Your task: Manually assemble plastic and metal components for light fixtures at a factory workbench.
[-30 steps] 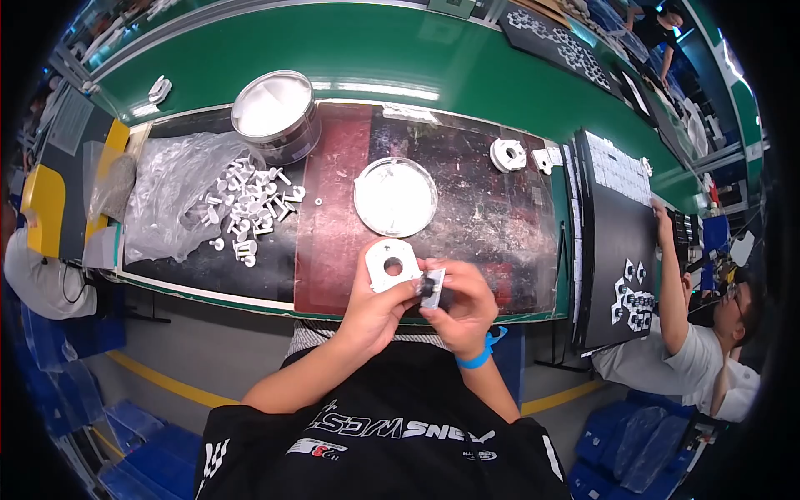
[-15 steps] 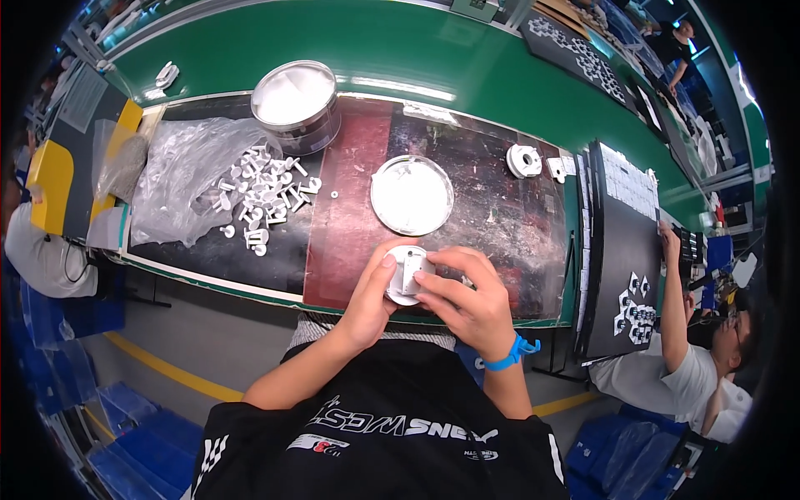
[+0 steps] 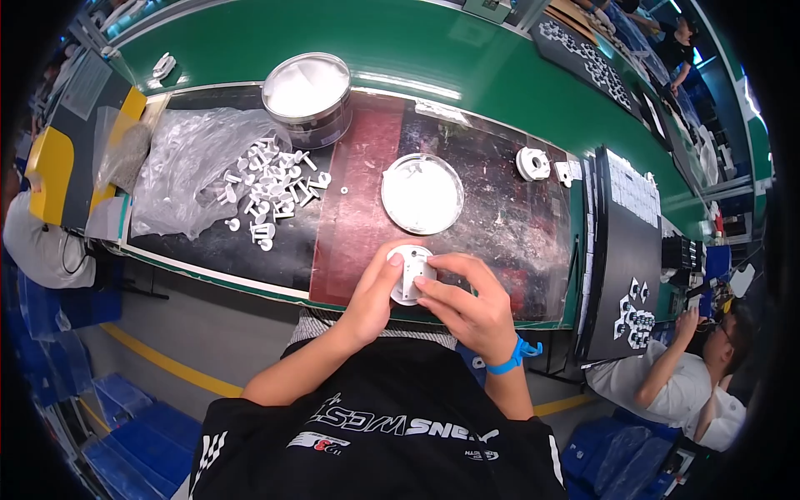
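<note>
Between my two hands, just off the bench's front edge, is a round white plastic part (image 3: 409,289) with a raised flat strip and small holes across its face. My left hand (image 3: 372,296) grips its left side, thumb on top. The fingers of my right hand (image 3: 473,302), with a blue band at the wrist, are closed on its right side, a thumb and fingertips on the strip. Beyond them sits a shallow round lid (image 3: 422,193) filled with white material. A small white ring (image 3: 344,191) lies to the left of the lid.
A large can (image 3: 308,100) of white material stands at the back. White stemmed plastic pieces (image 3: 275,183) are heaped left, beside a clear plastic bag (image 3: 196,158). Another round white part (image 3: 532,164) lies at the right. Stacked black trays (image 3: 617,258) border the bench; a co-worker (image 3: 667,375) sits beyond.
My view has shifted slightly, so the bench things sit a little further right. The white part is turned slightly in my hands. The co-worker's arm has drawn back from the trays.
</note>
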Demonstrator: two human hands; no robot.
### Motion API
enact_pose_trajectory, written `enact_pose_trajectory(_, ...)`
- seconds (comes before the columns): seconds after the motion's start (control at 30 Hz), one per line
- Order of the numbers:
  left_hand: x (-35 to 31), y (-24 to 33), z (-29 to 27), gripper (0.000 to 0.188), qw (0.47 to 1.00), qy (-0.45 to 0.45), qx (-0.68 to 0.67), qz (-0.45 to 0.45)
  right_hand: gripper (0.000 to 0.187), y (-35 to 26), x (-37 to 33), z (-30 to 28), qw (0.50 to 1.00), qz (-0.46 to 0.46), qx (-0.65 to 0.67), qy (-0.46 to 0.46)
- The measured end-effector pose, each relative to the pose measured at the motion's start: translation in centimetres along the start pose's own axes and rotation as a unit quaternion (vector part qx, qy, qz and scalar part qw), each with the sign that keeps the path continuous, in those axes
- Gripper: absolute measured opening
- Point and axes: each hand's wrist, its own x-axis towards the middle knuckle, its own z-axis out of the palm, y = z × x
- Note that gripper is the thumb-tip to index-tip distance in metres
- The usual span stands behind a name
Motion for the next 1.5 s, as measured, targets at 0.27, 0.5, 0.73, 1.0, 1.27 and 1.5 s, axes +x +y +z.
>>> enact_pose_trajectory(0.27, -0.2, 0.1, -0.6, 0.046, 1.0, 0.003, 0.024, 0.014, 0.031, -0.3, 0.3, 0.6, 1.0, 0.004, -0.016, -0.006)
enact_pose_trajectory(0.5, -0.6, -0.3, -1.7, 0.047, 1.0, 0.021, -0.01, -0.002, 0.033, 0.0, 0.1, 2.2, 0.999, -0.007, -0.042, 0.014)
enact_pose_trajectory(0.73, -1.0, 0.4, -3.0, 0.043, 0.999, -0.001, -0.019, 0.029, 0.031, -0.4, 0.8, 3.2, 0.999, -0.017, -0.035, 0.006)
enact_pose_trajectory(1.0, -4.9, 2.8, -6.0, 0.046, 0.991, -0.006, -0.134, 0.003, 0.019, -0.9, 3.8, 6.2, 0.972, 0.139, 0.182, 0.042)
enact_pose_trajectory(1.27, -9.4, 3.6, -8.6, 0.037, 0.994, 0.083, -0.062, 0.041, 0.024, 0.3, 11.5, 15.6, 0.993, -0.06, -0.017, -0.096)
enact_pose_trajectory(1.5, -9.7, 3.2, -8.9, 0.038, 0.989, 0.113, -0.08, 0.052, 0.012, 1.6, 12.6, 19.1, 0.988, -0.091, -0.092, -0.082)
